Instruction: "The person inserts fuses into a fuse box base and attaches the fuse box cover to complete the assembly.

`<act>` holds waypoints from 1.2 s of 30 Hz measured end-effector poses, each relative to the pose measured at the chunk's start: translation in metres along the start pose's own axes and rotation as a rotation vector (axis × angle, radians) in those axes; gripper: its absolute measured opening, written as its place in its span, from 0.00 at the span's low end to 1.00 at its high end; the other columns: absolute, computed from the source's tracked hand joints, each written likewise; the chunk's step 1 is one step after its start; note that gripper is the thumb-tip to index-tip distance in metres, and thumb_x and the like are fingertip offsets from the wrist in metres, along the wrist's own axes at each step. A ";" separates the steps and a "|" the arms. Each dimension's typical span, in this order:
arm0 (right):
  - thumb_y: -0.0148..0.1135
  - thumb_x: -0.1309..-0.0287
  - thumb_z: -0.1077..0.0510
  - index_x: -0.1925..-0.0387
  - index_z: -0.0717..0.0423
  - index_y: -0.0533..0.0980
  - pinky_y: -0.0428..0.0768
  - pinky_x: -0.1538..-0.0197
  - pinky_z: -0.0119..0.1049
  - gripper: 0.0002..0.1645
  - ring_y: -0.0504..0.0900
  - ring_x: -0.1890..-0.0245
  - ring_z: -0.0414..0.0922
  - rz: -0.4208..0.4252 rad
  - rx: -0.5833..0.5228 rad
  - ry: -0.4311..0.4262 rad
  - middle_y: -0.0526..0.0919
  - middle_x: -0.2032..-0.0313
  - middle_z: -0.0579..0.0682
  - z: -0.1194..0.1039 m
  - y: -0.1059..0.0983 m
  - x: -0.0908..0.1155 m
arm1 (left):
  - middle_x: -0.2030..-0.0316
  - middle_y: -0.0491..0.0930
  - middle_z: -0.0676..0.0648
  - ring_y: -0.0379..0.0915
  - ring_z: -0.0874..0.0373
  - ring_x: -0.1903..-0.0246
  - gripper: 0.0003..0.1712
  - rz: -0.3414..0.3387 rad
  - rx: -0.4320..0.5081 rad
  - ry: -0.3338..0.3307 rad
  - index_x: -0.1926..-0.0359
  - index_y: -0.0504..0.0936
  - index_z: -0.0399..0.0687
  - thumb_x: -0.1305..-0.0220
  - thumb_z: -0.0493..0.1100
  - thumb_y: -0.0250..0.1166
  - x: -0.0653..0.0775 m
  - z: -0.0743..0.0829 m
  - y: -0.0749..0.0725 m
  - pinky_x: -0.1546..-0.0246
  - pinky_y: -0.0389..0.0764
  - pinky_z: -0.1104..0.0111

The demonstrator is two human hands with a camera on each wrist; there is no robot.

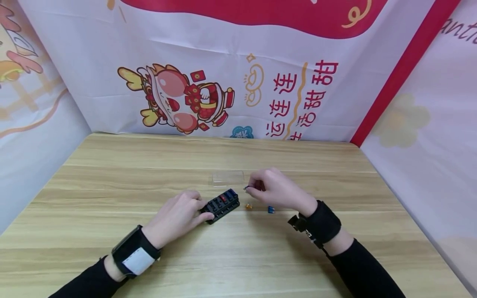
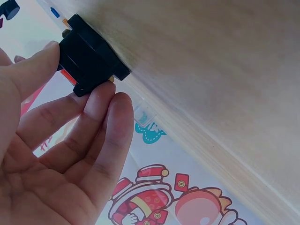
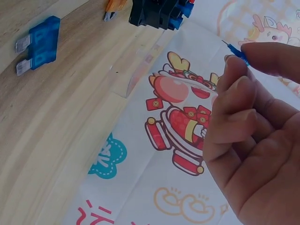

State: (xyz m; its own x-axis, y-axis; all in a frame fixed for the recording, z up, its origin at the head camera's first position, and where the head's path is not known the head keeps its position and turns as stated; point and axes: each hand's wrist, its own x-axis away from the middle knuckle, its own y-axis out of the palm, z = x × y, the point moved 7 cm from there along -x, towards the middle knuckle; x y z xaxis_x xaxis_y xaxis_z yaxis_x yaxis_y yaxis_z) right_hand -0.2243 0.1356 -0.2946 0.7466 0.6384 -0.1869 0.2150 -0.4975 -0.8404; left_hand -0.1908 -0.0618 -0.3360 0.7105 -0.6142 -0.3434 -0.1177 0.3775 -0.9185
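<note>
A black fuse box (image 1: 223, 205) lies at a slant on the table, with a red fuse and blue fuses showing in its slots. My left hand (image 1: 177, 215) grips its left end between thumb and fingers; the left wrist view shows the thumb on one side of the black body (image 2: 89, 56). Just right of the box, my right hand (image 1: 277, 188) is raised over the table. Thumb and index finger pinch a small blue blade fuse (image 3: 239, 54), its thin metal prong pointing away from the fingertips. The other fingers are curled in toward the palm.
An amber fuse (image 1: 249, 206) and another blue blade fuse (image 1: 271, 210) lie on the wooden table (image 1: 238, 256) below the right hand. Behind the box rests a clear plastic cover (image 1: 228, 178). A printed cloth (image 1: 208, 37) stands along the table's back edge.
</note>
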 end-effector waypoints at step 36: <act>0.66 0.42 0.61 0.76 0.51 0.81 0.73 0.76 0.30 0.08 0.72 0.82 0.36 0.015 0.012 -0.004 0.76 0.82 0.39 -0.036 0.004 -0.032 | 0.73 0.75 0.52 0.66 0.63 0.76 0.15 -0.012 0.019 -0.023 0.69 0.88 0.44 0.45 0.52 0.76 -0.002 0.001 0.000 0.78 0.70 0.71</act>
State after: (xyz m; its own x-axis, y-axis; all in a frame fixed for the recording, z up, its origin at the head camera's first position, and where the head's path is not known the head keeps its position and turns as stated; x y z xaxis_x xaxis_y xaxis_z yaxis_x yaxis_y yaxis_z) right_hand -0.2244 0.0920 -0.2733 0.7473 0.6332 -0.2013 0.1965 -0.5001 -0.8434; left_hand -0.1915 -0.0604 -0.3354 0.7273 -0.6030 -0.3277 -0.0963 0.3831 -0.9187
